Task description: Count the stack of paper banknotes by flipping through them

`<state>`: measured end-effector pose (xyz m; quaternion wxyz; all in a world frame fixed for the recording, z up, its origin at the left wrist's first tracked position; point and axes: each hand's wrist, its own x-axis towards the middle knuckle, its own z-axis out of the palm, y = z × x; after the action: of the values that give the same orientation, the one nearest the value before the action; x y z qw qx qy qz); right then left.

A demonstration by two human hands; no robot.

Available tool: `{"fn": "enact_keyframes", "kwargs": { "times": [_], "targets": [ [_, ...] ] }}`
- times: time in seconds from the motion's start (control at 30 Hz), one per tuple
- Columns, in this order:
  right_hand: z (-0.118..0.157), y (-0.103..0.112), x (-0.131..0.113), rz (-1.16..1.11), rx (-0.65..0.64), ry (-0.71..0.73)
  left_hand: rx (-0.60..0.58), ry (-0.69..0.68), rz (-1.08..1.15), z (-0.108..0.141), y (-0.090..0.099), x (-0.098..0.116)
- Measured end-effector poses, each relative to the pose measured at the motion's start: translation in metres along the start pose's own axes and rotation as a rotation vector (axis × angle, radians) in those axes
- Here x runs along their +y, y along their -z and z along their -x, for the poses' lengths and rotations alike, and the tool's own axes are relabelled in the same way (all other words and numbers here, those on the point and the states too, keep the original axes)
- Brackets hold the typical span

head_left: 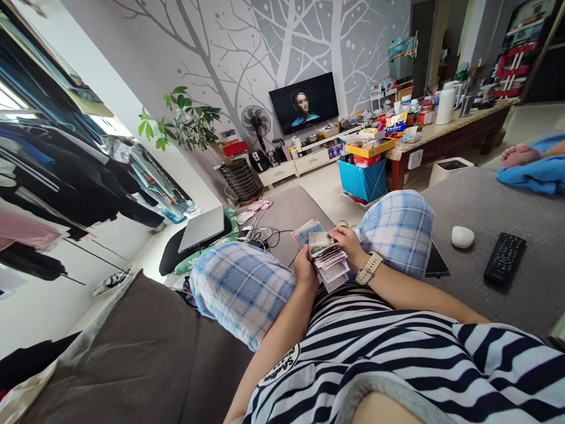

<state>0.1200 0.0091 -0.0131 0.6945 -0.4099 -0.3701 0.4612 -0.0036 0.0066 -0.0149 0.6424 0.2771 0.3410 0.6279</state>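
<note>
Above my lap, both hands are closed around a thick, loosely fanned stack of printed paper slips point(332, 268), which look like banknotes or cards. My left hand point(305, 266) grips the left side of the stack, and behind its thumb stick out bluish and pinkish slips point(309, 231). Fingers of my right hand point(351, 244) pinch the upper right edge, by a yellowish slip on top. White lower edges of the stack hang down toward my striped shirt point(353, 312). The print is too small to read.
Right of my knee lie a phone point(436, 259), a white mouse-like case point(462, 237) and a black remote point(505, 259). A laptop point(203, 228) and cables point(265, 235) are at left. Another person's foot point(521, 155) rests at far right. A cluttered table point(424, 135) stands beyond.
</note>
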Motion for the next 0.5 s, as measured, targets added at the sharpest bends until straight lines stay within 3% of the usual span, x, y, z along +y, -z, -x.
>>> {"fn": "enact_keyframes", "kwargs": {
  "times": [0.27, 0.5],
  "targets": [
    [0.007, -0.001, -0.003, -0.006, -0.051, 0.029, 0.004, 0.019, -0.005, -0.009, 0.016, -0.008],
    [0.007, -0.003, -0.001, -0.045, -0.084, -0.011, -0.041, 0.005, 0.017, -0.007, 0.016, -0.008]
  ]
}}
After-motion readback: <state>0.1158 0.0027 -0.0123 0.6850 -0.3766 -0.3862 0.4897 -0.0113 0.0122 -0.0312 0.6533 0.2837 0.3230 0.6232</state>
